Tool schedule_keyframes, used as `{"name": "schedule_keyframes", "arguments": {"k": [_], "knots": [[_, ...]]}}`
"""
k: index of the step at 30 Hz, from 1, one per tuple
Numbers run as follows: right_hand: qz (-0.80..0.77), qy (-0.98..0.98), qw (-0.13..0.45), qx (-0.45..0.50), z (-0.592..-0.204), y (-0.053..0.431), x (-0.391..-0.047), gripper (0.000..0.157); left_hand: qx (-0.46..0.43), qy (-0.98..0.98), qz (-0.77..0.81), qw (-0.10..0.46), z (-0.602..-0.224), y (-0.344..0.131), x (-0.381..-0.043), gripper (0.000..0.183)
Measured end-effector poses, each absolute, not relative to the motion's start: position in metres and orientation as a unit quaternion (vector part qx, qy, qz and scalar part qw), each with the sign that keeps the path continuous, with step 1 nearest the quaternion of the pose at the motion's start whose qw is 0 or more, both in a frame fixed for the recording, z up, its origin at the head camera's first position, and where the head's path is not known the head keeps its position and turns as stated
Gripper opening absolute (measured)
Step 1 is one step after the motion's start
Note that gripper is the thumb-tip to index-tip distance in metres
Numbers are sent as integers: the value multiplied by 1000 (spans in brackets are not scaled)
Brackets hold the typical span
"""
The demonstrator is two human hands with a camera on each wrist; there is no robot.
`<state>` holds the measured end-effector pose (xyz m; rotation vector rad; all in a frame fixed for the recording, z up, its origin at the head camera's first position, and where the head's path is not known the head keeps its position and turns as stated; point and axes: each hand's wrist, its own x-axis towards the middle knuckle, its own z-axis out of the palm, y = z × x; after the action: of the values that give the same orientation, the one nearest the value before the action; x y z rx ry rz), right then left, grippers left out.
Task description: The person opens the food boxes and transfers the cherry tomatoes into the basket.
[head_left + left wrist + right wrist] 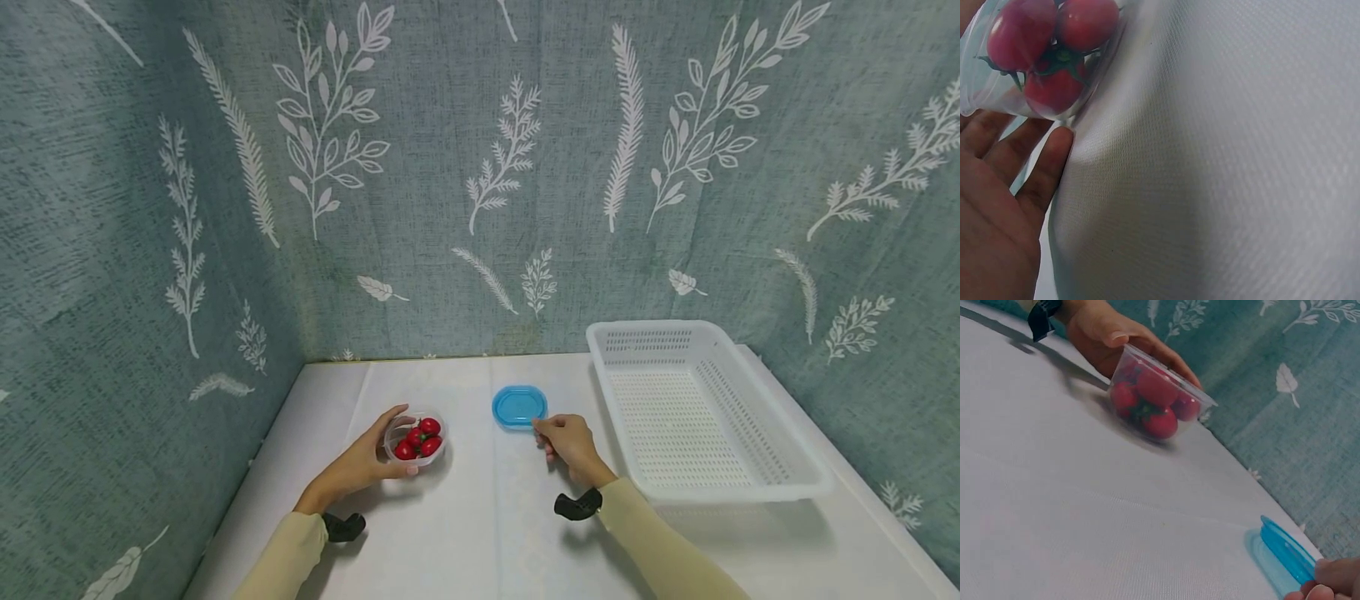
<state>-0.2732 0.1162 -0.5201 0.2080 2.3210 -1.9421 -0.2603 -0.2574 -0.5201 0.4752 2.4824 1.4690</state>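
Observation:
My left hand (358,460) is curled round a small clear plastic container (446,437), thumb on the near side and fingers at the far rim. Several red cherry tomatoes (417,438) with green stems lie inside it; the right wrist view shows them through the container's wall (1186,428). Whether its base touches the table cannot be made out. Right of it, my right hand (572,442) pinches the near right edge of a blue plastic lid (519,406). A bluish shadow shows beside the lid (1286,550) in the right wrist view.
A large white perforated basket (765,400) stands to the right, close beside my right forearm. The white-covered table (465,533) meets a grey-green leaf-patterned curtain (435,308) along its back and left edges.

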Motion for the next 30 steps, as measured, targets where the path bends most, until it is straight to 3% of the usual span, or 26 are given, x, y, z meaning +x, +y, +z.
{"name": "schedule_keyframes", "arguments": {"k": [7,30], "knots": [[-651,754,44,68,-514,111,-273,35,160,846,498,105,-519,-257,-259,108],[-596,783,91,-154,-476,69,-274,32,156,840,508,107,-520,-256,-259,109]]}}
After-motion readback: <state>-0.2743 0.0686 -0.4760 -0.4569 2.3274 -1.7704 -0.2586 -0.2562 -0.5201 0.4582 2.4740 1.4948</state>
